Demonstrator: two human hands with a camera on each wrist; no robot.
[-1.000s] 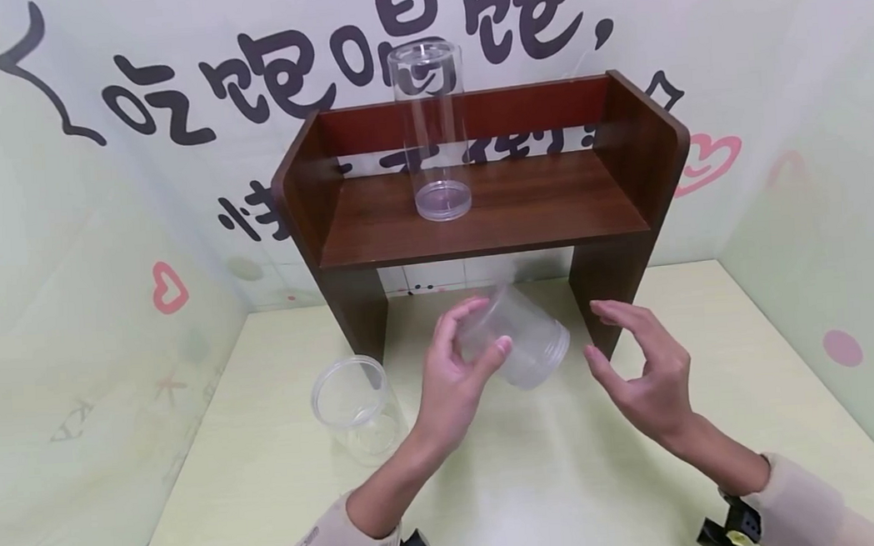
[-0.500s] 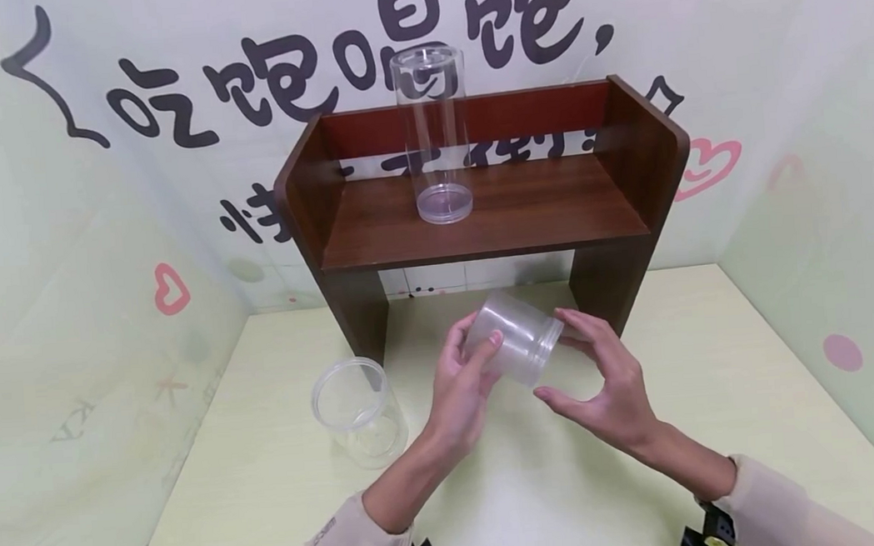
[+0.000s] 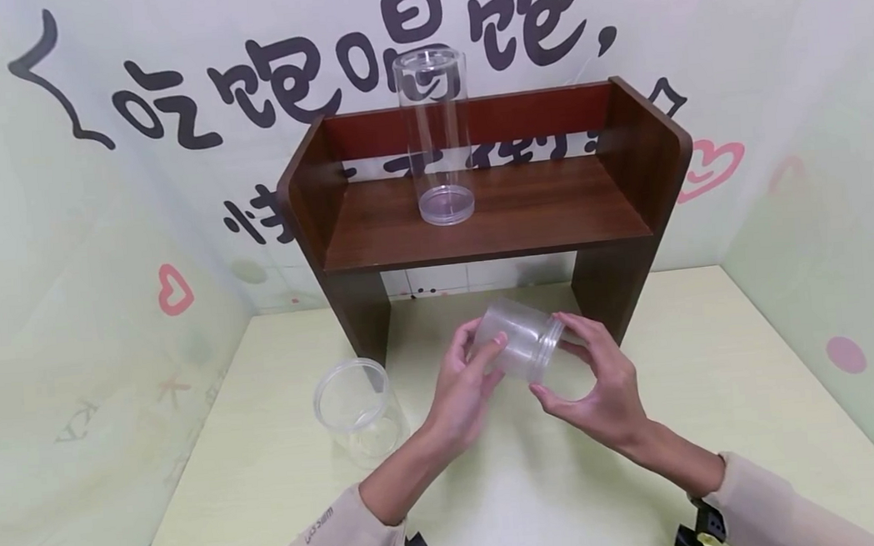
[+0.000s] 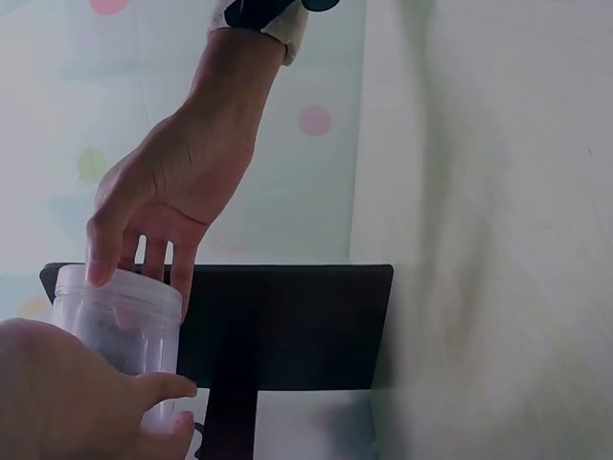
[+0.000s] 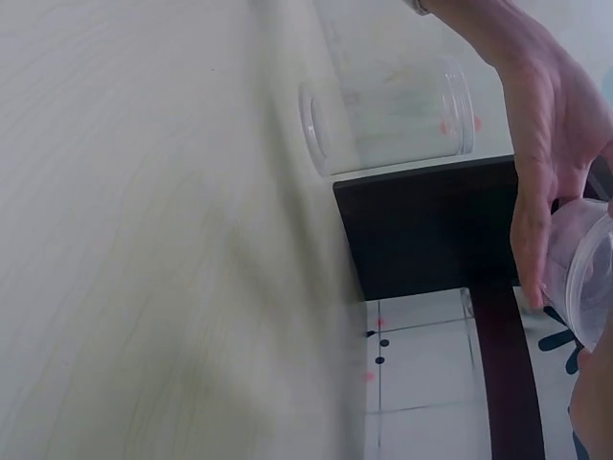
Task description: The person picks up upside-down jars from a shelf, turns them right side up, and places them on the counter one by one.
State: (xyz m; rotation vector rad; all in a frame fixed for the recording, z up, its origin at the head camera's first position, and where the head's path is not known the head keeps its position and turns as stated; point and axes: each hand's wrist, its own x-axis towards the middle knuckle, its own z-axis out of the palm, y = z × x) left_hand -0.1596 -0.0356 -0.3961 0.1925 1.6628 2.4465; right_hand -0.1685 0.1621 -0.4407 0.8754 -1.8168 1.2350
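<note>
Above the pale-green worktop, left hand and right hand clamp curled fingers on a small frosted plastic jar, long axis tilted, mouth toward the right hand.

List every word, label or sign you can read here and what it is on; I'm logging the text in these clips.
"吃饱喝饱," in large black characters on the back wall.
A second row of black characters on that wall sits behind the wooden shelf, too hidden to read.
Small lettering on the left sleeve: too small to read.
Pink hearts and dots on the walls, no words.
The frosted jar, held by left hand and right hand, shows no label.
</note>
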